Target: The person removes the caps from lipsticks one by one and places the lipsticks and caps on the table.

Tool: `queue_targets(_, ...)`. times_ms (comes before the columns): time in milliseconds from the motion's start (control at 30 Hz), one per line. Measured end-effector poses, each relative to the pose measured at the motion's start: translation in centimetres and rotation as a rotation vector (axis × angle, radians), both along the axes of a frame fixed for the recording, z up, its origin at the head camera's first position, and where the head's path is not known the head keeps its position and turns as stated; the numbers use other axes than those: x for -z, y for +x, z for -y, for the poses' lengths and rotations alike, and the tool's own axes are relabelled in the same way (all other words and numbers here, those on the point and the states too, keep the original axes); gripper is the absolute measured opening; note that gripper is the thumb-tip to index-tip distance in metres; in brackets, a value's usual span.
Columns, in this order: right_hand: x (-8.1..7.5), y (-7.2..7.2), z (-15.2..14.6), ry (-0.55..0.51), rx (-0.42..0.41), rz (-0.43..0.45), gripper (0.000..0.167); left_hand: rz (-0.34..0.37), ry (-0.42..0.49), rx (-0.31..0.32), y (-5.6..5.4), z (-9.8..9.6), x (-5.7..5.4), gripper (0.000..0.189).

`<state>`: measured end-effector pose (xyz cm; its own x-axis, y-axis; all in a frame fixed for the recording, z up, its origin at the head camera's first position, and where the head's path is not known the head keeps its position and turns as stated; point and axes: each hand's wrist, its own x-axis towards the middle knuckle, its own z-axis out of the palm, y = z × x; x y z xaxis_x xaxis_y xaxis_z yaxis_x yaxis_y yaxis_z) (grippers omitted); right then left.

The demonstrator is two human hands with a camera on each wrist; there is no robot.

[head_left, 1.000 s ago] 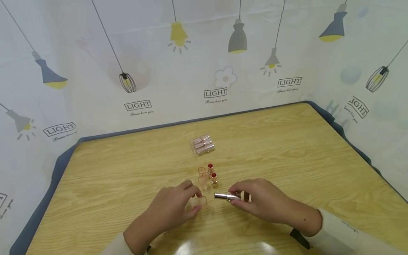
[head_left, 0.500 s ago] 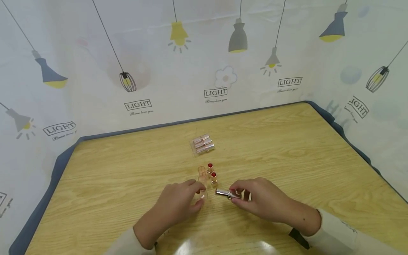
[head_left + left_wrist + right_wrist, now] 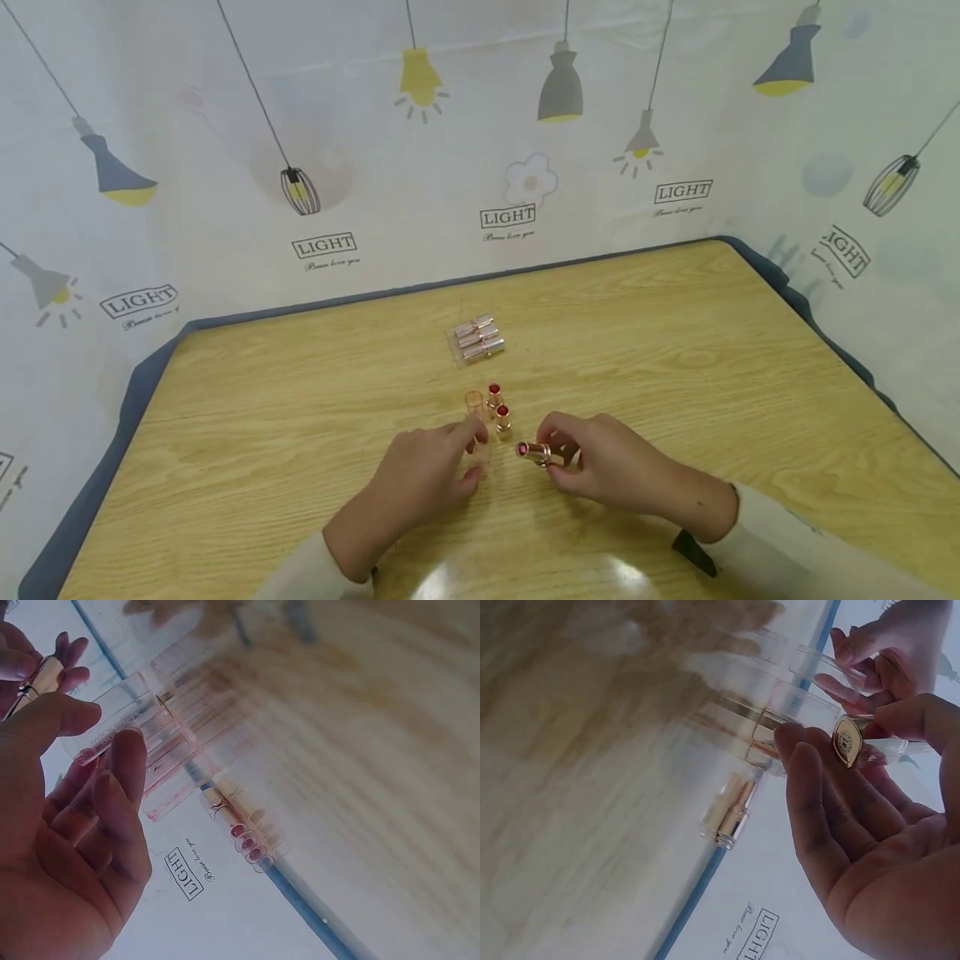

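My left hand (image 3: 427,467) pinches a clear lipstick cap (image 3: 105,724) between thumb and fingers, low over the table beside another clear cap (image 3: 474,402). In the head view the fingers partly hide the held cap. My right hand (image 3: 607,454) grips an uncapped lipstick (image 3: 534,452) by its base, tilted, with its red end facing up and left. The gold bottom of that base (image 3: 847,741) shows in the right wrist view. Between and beyond the hands stand two uncapped lipsticks, the farther one (image 3: 495,395) and the nearer one (image 3: 503,421), both upright with red tips.
Farther back lie three pinkish metallic lipstick tubes (image 3: 477,337) side by side, on something clear. The wood-grain table (image 3: 300,400) is edged in dark blue against a printed curtain (image 3: 420,192).
My left hand has shifted slightly right and away from me with the cap, close to the other cap. The lipstick in my right hand has tipped up, its red end now showing.
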<state>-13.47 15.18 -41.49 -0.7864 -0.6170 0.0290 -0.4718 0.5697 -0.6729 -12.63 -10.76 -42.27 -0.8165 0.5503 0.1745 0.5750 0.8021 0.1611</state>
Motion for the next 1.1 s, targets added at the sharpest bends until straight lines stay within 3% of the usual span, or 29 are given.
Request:
queue_targets(167,0.6,-0.8,0.8,0.001,-0.027,0.019,0.019,-0.005,0.016,-0.002,-0.1,-0.1,0.0,0.029)
queue_targets(367,1.1,-1.7,1.8,0.072,-0.026,-0.026,0.017,0.003,0.010,-0.003,-0.2,-0.1,-0.1,0.031)
queue_targets(633,1.7,-2.5,2.2,0.048,-0.064,0.103,0.015,-0.007,0.009,-0.017,-0.2,-0.2,-0.2,0.029)
queue_targets(900,2.0,-2.8,2.8,0.045,-0.075,0.064,0.018,-0.024,-0.015,-0.053,-0.1,-0.1,-0.3,0.031)
queue_targets(1100,2.2,-3.1,2.9,0.018,-0.067,0.096,0.016,-0.038,-0.013,-0.067,-0.1,-0.1,-0.2,0.032)
